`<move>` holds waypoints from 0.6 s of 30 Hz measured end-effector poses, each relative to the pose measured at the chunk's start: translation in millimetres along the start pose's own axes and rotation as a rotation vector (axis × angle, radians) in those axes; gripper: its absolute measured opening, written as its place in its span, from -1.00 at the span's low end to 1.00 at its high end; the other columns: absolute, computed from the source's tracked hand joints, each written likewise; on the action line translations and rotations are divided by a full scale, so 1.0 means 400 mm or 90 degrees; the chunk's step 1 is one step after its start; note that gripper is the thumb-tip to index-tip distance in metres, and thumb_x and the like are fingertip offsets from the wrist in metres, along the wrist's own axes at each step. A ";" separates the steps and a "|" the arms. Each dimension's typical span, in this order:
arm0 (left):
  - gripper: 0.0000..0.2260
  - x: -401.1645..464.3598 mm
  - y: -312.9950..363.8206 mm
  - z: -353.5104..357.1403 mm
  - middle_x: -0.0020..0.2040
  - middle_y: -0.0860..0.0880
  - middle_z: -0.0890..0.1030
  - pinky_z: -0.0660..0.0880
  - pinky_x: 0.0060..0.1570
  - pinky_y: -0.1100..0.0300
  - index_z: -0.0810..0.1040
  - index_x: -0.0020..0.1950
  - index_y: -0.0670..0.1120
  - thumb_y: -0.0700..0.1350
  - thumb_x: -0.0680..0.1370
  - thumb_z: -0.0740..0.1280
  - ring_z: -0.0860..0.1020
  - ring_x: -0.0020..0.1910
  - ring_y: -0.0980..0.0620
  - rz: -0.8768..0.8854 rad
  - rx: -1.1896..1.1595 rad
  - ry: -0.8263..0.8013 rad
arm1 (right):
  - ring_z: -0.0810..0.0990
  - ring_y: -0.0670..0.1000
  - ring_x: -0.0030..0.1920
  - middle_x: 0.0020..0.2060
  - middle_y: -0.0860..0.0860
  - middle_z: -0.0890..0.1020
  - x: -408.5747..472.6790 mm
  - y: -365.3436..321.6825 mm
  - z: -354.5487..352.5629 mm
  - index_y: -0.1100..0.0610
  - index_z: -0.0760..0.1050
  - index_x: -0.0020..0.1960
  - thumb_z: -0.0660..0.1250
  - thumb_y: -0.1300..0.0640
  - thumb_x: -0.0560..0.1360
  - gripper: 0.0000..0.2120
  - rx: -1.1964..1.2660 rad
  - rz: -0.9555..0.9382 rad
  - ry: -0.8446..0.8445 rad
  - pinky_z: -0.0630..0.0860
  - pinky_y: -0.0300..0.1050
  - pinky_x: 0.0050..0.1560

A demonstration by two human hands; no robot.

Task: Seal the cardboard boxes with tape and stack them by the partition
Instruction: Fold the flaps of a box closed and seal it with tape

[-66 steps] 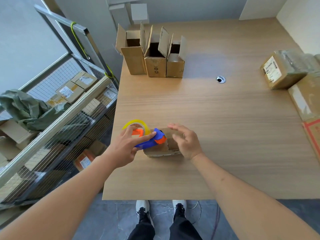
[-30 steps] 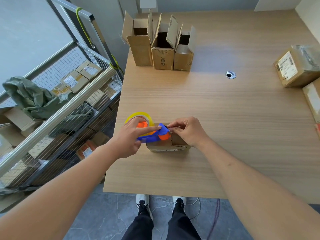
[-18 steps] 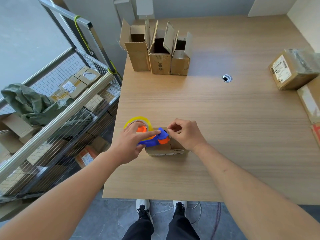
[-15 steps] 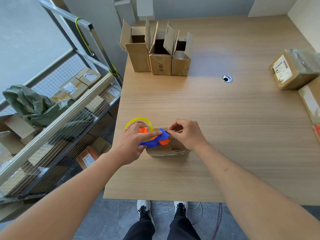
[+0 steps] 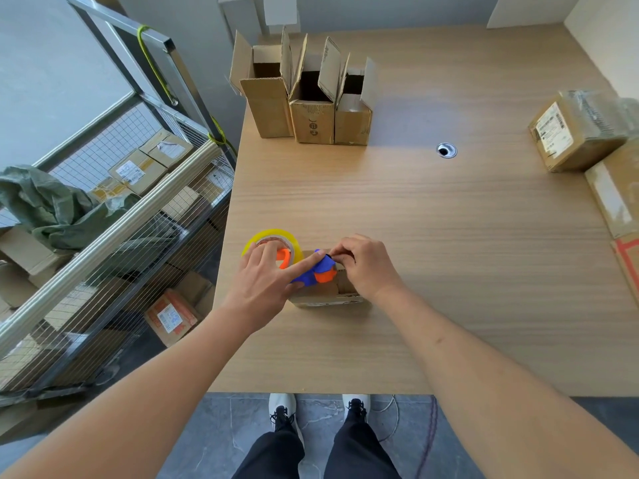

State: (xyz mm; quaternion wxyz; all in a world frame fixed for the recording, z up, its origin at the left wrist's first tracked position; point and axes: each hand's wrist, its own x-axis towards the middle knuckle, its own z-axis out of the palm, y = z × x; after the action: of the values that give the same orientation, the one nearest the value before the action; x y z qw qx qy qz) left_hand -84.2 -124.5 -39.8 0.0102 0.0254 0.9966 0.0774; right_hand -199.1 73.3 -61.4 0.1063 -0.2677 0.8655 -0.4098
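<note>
A small cardboard box (image 5: 328, 294) lies on the wooden table (image 5: 432, 236) near its front left corner. My left hand (image 5: 268, 281) holds a blue and orange tape dispenser (image 5: 316, 271) with a yellow tape roll (image 5: 271, 238) over the box's top, index finger stretched along the blue body. My right hand (image 5: 364, 266) sits at the dispenser's front end with thumb and fingers pinched there; the tape end itself is too small to make out. Three open boxes (image 5: 307, 108) with raised flaps stand in a row at the table's far left.
Sealed parcels (image 5: 574, 133) lie along the table's right edge by the white partition (image 5: 608, 39). A cable hole (image 5: 446, 150) is in the tabletop. A wire cart (image 5: 114, 209) with parcels and a green bag stands left of the table.
My right hand moved from resting flat on the small box to pinching at the dispenser's front end. The left hand keeps its hold on the dispenser; the view shifted a little.
</note>
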 end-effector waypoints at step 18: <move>-0.42 0.041 -0.010 -0.012 0.23 -0.13 0.40 0.30 0.33 -0.08 0.09 0.55 0.46 0.07 0.66 0.29 0.36 0.25 -0.22 0.015 0.025 -0.083 | 0.64 0.05 -0.26 -0.26 0.09 0.60 -0.101 0.085 -0.115 0.18 0.57 -0.13 0.33 0.30 0.61 -0.85 0.335 0.408 0.066 0.69 0.00 -0.02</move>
State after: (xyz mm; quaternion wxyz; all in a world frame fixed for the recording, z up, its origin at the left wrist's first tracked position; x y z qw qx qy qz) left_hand -101.0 -128.4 -35.9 0.0738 0.0421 0.9948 0.0564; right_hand -196.8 143.3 -59.3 0.2493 0.0721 0.7752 -0.5759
